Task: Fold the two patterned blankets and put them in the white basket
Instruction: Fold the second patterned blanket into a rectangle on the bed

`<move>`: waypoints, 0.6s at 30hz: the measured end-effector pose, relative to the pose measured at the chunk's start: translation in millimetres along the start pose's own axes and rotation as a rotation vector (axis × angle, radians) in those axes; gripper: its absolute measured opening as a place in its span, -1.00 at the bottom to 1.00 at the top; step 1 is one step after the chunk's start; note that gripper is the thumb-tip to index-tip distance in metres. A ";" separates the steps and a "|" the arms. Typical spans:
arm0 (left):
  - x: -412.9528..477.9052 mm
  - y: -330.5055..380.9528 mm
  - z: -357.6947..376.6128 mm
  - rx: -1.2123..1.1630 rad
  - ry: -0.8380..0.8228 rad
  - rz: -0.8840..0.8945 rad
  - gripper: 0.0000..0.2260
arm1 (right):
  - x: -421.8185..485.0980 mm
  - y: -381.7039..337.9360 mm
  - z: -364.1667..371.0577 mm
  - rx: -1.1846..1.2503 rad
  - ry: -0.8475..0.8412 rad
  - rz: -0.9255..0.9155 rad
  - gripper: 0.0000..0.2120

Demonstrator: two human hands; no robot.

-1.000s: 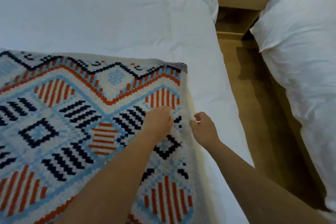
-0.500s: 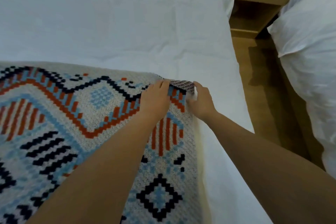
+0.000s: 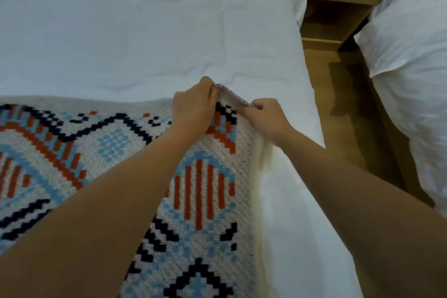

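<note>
A knitted patterned blanket (image 3: 116,147) in white, light blue, orange and navy lies spread over the white bed (image 3: 145,31). Its far right corner is lifted off the sheet, showing a speckled underside. My left hand (image 3: 193,106) pinches that corner's top edge. My right hand (image 3: 268,116) grips the same corner from the right side. Both forearms reach across the blanket from the bottom of the view. No second blanket and no white basket are in view.
A wooden nightstand (image 3: 338,7) stands past the bed's right edge. A strip of wooden floor (image 3: 350,116) runs between this bed and a second white bed or duvet (image 3: 411,68) at the right.
Both hands moved up from the blanket's middle right to its far right corner, took hold of it, and now lift it slightly off the sheet.
</note>
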State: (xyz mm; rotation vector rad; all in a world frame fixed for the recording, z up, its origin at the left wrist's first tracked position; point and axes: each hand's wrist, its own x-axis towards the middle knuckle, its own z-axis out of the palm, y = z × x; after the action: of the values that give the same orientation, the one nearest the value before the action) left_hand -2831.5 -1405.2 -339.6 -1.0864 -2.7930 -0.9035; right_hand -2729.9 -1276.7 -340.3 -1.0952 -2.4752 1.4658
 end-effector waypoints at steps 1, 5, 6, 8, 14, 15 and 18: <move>2.1 -1.2 -1.3 0.056 -0.011 0.017 -0.72 | 3.7 -0.3 -10.0 -0.218 0.060 -0.062 -0.70; -2.5 9.4 14.0 0.197 -0.083 -0.016 -0.76 | 14.8 1.5 -32.9 -0.579 0.328 -0.110 -0.85; -7.1 12.8 23.3 0.211 -0.115 -0.038 -0.72 | 16.1 7.4 -32.6 -0.663 0.350 -0.077 -0.87; -20.8 17.6 42.5 0.245 -0.212 -0.068 -0.54 | 14.0 25.1 -25.5 -0.832 0.296 0.034 -0.73; -81.5 22.8 71.6 0.271 -0.546 -0.024 -0.49 | -46.6 79.2 17.0 -0.679 0.125 0.062 -0.49; -92.0 25.7 71.2 0.245 -0.567 -0.027 -0.50 | -61.4 87.4 23.4 -0.646 0.100 0.050 -0.49; -123.1 42.3 66.2 0.109 -0.551 -0.029 -0.51 | -111.7 106.2 39.1 -0.511 0.115 0.079 -0.53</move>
State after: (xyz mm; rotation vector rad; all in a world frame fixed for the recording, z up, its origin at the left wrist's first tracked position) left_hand -2699.2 -1421.7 -399.0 -1.4695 -3.2384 -0.4969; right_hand -2604.4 -1341.7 -413.1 -1.3136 -2.8234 0.7615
